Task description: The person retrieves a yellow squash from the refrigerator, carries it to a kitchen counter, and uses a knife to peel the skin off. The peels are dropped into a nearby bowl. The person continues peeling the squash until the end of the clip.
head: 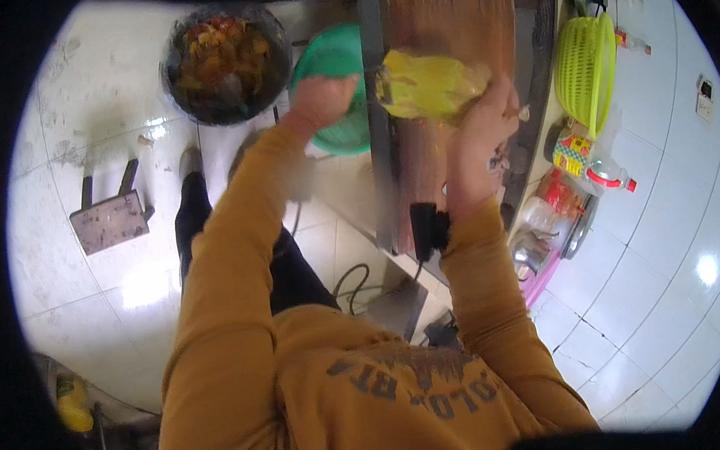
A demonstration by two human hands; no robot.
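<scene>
My left hand [327,99] is over a green plastic basin [345,134], its fingers curled; blur hides whether anything is between them. To the right, my right hand [483,135] reaches over a reddish-brown wooden cutting board [445,6], its fingers on the right end of a yellow plastic bag [426,84]. What the bag holds cannot be made out. Beside my right wrist is a black object [430,229]. Partly hidden behind that hand lie some small pale and dark pieces [500,164].
A dark pan of cooked or mixed food [226,69] stands left of the basin. A small wooden stool [110,223] is on the tiled floor. Along the wall are a lime-green plastic basket [587,72], a clear bottle with a red cap [608,175] and several packets. A cable [351,283] loops below the counter.
</scene>
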